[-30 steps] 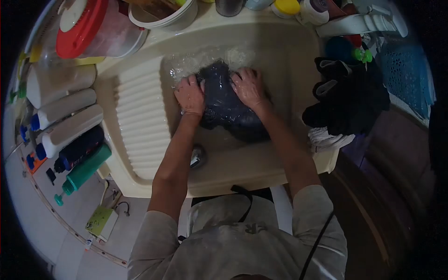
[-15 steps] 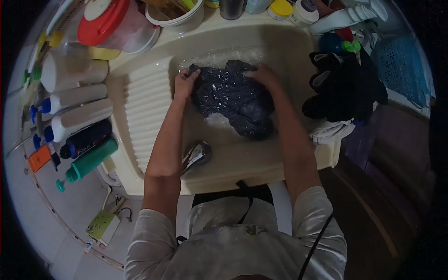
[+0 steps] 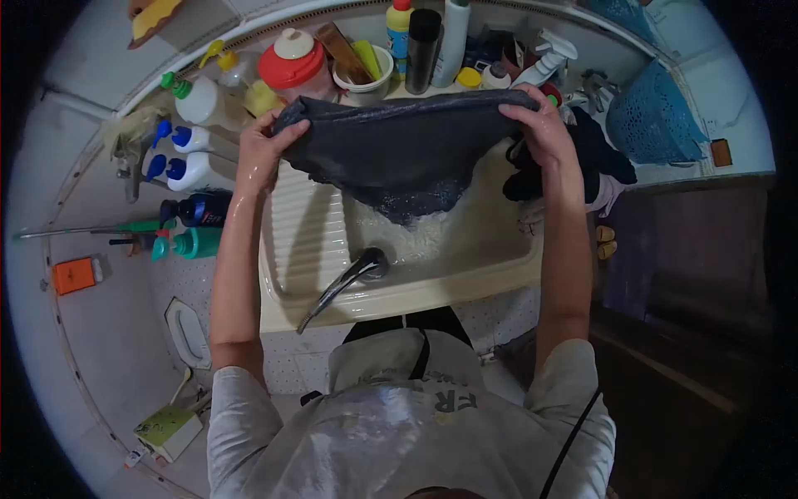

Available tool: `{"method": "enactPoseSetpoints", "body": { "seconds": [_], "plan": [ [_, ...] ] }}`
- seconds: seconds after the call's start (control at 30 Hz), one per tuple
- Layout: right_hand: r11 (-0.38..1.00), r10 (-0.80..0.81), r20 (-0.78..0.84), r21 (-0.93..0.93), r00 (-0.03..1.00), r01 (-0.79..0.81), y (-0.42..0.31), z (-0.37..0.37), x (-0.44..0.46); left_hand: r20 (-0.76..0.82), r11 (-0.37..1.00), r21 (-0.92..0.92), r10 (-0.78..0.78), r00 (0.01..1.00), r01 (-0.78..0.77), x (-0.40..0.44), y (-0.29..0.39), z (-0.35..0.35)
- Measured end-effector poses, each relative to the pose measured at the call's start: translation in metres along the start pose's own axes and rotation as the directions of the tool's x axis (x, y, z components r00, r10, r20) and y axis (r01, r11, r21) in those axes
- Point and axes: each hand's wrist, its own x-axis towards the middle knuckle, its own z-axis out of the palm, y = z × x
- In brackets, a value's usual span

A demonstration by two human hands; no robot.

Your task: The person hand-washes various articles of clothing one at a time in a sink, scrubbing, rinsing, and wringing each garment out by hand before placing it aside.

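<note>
A dark grey wet garment (image 3: pixel 399 141) is stretched wide between my two hands above the basin. My left hand (image 3: pixel 264 154) grips its upper left corner, thumb on top. At the upper right corner, my right hand (image 3: pixel 544 129) pinches the cloth. The garment's lower part hangs down into the water in the cream laundry sink (image 3: pixel 499 270). A chrome shower head (image 3: pixel 366 266) lies near the sink's front edge, its handle reaching over the rim. The ribbed washboard (image 3: pixel 307 241) forms the left side of the sink.
White pump bottles (image 3: pixel 199 170) and a green bottle (image 3: pixel 199 243) stand to the left. Along the back are a red-lidded tub (image 3: pixel 293 66), a white bowl (image 3: pixel 366 87) and a spray bottle (image 3: pixel 553 58). Dark clothes (image 3: pixel 594 154) lie by the right rim, near a blue basket (image 3: pixel 657 121).
Both hands have lifted the garment from the water, where it lay bunched, and spread apart so its upper edge is taut. The camera view has also shifted.
</note>
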Motion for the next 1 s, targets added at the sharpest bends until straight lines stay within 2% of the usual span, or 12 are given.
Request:
{"method": "enactPoseSetpoints", "body": {
  "seconds": [0.13,0.3,0.4,0.47,0.57,0.63,0.73,0.77,0.8,0.83,0.9,1.0],
  "plan": [
    [0.950,-0.244,0.017,-0.196,0.970,0.243,-0.072,0.014,0.003,-0.020,0.977,0.180,0.124,0.992,-0.118,0.006,0.081,0.005],
    [0.845,-0.389,0.029,-0.386,0.921,0.370,-0.123,0.026,0.015,0.044,0.900,0.236,0.366,0.930,-0.366,0.021,0.131,0.014],
    [0.936,-0.268,-0.068,-0.254,0.961,0.243,-0.138,0.042,0.005,0.093,0.871,0.266,0.403,0.910,-0.413,0.022,0.130,0.023],
    [0.971,-0.192,0.138,-0.117,0.972,0.208,-0.101,0.006,0.022,0.253,0.884,0.285,0.304,0.918,-0.371,0.026,0.102,0.025],
    [0.948,0.151,0.295,-0.313,0.943,-0.054,-0.024,-0.003,0.018,0.427,0.934,0.237,0.147,0.892,-0.267,0.029,0.010,0.038],
    [0.686,0.538,0.268,-0.690,0.799,-0.230,0.037,0.001,0.009,0.551,0.896,0.412,-0.102,0.828,-0.164,0.020,-0.062,0.048],
    [0.339,0.620,0.313,-0.934,0.720,0.114,0.191,-0.013,-0.014,0.561,0.586,0.768,-0.424,0.711,-0.257,-0.016,-0.138,0.079],
    [0.168,0.590,0.243,-0.970,0.770,0.178,0.217,-0.005,-0.034,0.532,0.425,0.843,-0.558,0.637,-0.331,-0.022,-0.164,0.087],
    [-0.012,0.550,0.184,-0.974,0.815,0.228,0.241,0.001,-0.056,0.532,0.429,0.843,-0.576,0.621,-0.324,-0.030,-0.201,0.089],
    [-0.001,0.570,0.179,-0.976,0.802,0.219,0.272,-0.002,-0.072,0.541,0.332,0.840,-0.575,0.613,-0.430,-0.040,-0.242,0.090],
    [-0.123,0.248,0.268,-0.945,0.931,0.305,0.327,-0.011,-0.101,0.550,0.243,0.818,-0.595,0.586,-0.521,-0.056,-0.289,0.095],
    [-0.163,0.224,0.245,-0.945,0.943,0.284,0.335,-0.007,-0.114,0.532,0.087,0.814,-0.507,0.678,-0.574,-0.071,-0.309,0.107]
  ]
}}
